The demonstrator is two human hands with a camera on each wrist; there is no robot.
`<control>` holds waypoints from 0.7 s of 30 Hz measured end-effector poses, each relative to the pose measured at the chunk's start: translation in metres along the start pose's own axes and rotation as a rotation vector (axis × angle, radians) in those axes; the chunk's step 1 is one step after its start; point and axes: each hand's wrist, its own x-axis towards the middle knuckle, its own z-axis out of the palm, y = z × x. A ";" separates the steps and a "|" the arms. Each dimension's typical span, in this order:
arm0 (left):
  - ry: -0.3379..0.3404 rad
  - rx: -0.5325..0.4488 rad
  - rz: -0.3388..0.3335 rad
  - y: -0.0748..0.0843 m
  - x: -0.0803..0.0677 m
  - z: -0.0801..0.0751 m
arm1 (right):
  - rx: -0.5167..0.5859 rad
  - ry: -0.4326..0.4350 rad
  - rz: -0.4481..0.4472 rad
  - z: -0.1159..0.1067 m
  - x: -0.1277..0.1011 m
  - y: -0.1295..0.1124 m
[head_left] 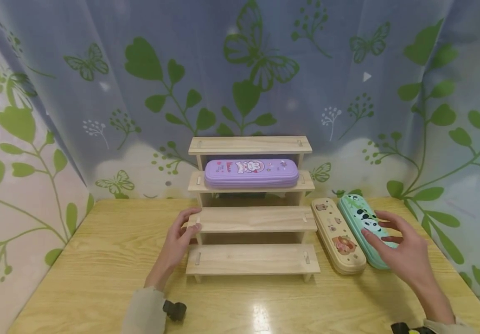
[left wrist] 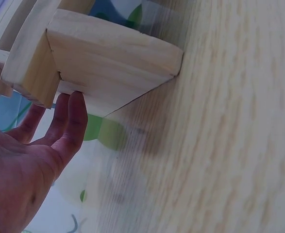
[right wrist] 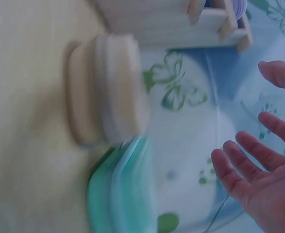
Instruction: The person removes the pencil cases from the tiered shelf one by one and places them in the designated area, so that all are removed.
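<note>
The right grip (head_left: 406, 253) hung over the near part of the green pencil case (head_left: 361, 216), thumb and fingers well parted and holding nothing. That case lay on the tabletop (head_left: 131, 246) to the right of the wooden rack (head_left: 252, 259), with the beige pencil case (head_left: 337, 234) just beside it on the rack's side. Picking up the green case looked to be the step in hand. Doing it well called for slipping the thumb down along the side facing the beige case without nudging that one. The fingers were best set on the opposite long side, near the middle of the length, so that the case would hang level. Its surface was probably smooth, so an even squeeze on both sides seemed safer than a pinch at the lid. The left grip (head_left: 178, 237) was loosely spread at the left end of the second shelf from the bottom (head_left: 252, 219), with fingertips against the side board (left wrist: 113, 63). A light steadying touch seemed enough there, as a hard push could skew the rack and jolt the purple pencil case (head_left: 251, 173) one level up
</note>
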 end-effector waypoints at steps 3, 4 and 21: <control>0.002 -0.010 0.009 0.001 0.000 -0.001 | 0.017 -0.009 -0.050 0.007 0.008 -0.014; 0.001 -0.008 0.013 0.001 0.000 -0.001 | 0.021 -0.012 -0.067 0.010 0.011 -0.017; 0.008 -0.004 -0.010 -0.001 0.001 0.001 | 0.100 -0.064 -0.180 0.049 0.052 -0.072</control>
